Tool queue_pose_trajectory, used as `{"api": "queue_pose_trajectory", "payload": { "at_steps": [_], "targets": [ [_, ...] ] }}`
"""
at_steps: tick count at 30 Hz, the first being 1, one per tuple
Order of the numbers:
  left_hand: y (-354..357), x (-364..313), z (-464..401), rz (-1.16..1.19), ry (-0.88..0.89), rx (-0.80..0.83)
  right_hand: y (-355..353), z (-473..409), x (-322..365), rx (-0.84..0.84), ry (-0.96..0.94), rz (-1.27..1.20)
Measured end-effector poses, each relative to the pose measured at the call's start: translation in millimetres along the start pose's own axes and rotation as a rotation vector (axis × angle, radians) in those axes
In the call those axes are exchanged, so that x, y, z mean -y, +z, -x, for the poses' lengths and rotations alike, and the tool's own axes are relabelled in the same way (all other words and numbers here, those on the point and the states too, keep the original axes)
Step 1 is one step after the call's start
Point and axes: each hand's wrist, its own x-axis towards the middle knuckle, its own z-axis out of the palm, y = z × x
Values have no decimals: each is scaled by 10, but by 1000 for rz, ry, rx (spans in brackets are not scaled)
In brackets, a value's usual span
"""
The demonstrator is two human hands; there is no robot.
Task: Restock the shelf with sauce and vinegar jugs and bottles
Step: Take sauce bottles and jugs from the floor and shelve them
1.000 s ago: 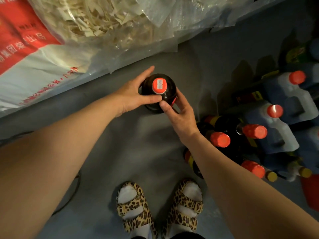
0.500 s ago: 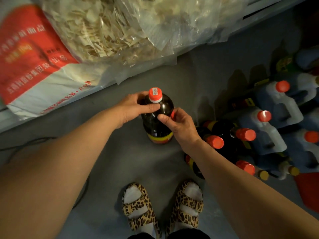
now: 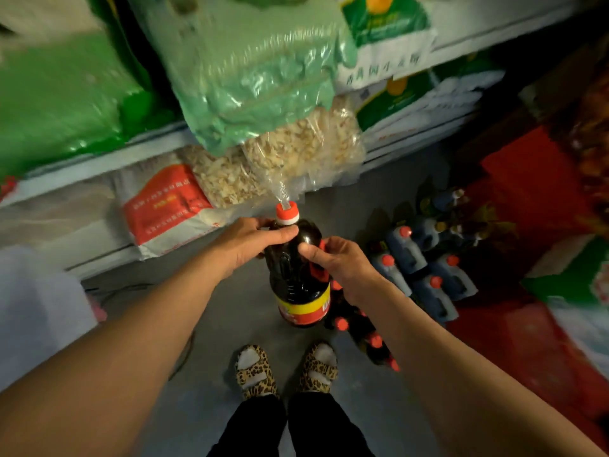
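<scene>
Both hands grip the dark sauce bottle (image 3: 299,275) mid-air over the floor, left hand (image 3: 245,245) at the neck, right hand (image 3: 339,263) on its handle; a slip drops it onto the bottles (image 3: 369,338) below

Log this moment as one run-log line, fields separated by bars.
step: lifting dark sauce bottle | left hand: grips shoulder | right hand: grips red handle | remaining jugs: on floor, right | shelf: ahead

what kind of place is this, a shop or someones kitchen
Most likely a small grocery shop or its stockroom: shelves stacked with big sacks of dry goods, and a crowd of jugs on the floor beside the dark bottle being lifted.
</scene>
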Motion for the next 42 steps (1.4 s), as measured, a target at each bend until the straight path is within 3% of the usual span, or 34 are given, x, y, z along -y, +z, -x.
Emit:
{"api": "queue_pose_trajectory", "payload": {
  "at_steps": [7,15,25,32,38,42],
  "targets": [
    [-371,-1830,1634,-12,142,25,-207,1752,1751,37,-229,42],
    [-308,-3328,2616,125,357,-53,-749,2768,3198,85,-407,174],
    [255,-4679,3283,273,551,-476,-1735,3212,4588,387,-651,396],
    [-1,-5446,3687,217,606,-607,-1682,3328,5483,462,-848,367],
    [-550,-5932,3671,38,709,-606,-1475,3174,6089,409,-959,232],
    [-829,-6069,3424,-38,717,-611,-1384,2896,6329,467,-1002,201]
  ]
}}
